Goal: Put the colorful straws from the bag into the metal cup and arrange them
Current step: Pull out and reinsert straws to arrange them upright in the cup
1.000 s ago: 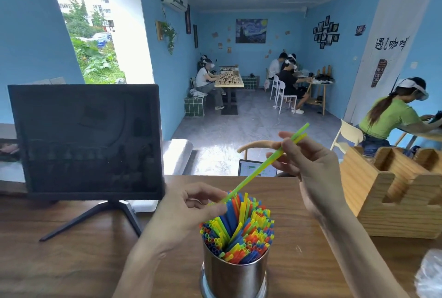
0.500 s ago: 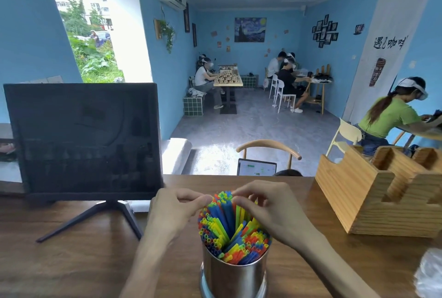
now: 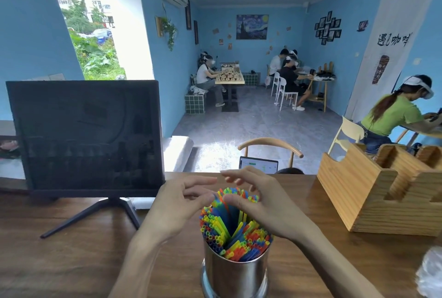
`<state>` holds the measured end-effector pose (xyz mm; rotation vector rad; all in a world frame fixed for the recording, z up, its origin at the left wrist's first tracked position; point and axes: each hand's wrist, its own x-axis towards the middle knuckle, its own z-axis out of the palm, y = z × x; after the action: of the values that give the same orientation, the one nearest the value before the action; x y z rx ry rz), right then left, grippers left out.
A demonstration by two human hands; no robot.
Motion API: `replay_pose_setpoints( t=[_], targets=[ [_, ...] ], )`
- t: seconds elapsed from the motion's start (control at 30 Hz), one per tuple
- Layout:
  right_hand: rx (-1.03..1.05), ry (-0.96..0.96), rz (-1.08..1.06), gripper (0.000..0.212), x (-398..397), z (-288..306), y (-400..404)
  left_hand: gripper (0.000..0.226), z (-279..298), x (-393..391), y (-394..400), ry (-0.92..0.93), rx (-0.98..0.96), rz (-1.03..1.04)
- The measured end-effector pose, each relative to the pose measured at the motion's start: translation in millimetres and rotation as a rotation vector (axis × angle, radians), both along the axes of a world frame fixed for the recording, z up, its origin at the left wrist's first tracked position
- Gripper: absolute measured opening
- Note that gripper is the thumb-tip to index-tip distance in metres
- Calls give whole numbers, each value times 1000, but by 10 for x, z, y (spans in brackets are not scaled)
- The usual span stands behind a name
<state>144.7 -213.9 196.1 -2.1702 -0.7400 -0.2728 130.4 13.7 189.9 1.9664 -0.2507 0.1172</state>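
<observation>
One second earlier the right hand [image 3: 267, 204] held a single green straw at an angle above the metal cup [image 3: 235, 271]; half a second earlier both hands were closed in over the straw tops. Now the green straw is no longer held apart, and it cannot be told from the rest of the bundle. The colorful straws [image 3: 233, 226] stand packed in the metal cup, which sits on the wooden table [image 3: 71, 261] at the near edge.

The left hand [image 3: 178, 206] and the right hand flank the bundle with fingers loosely extended. The right thumb and fingertips touch the straw tops; the left fingers lie beside them. Neither hand grips anything.

Assessment: loading appears finished and the work is in the arranging stage. The straw ends lean and sit at uneven heights, so levelling remains. A crumpled clear bag [image 3: 430, 273] lies at the right edge; whether it holds further straws cannot be told.
</observation>
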Motion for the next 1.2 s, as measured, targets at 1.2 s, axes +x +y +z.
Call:
replay_pose_setpoints(
  t=[1.2],
  targets=[
    [1075,350,239,49,13,416,-125,21,328,-137,-45,-200,-673,339]
  ],
)
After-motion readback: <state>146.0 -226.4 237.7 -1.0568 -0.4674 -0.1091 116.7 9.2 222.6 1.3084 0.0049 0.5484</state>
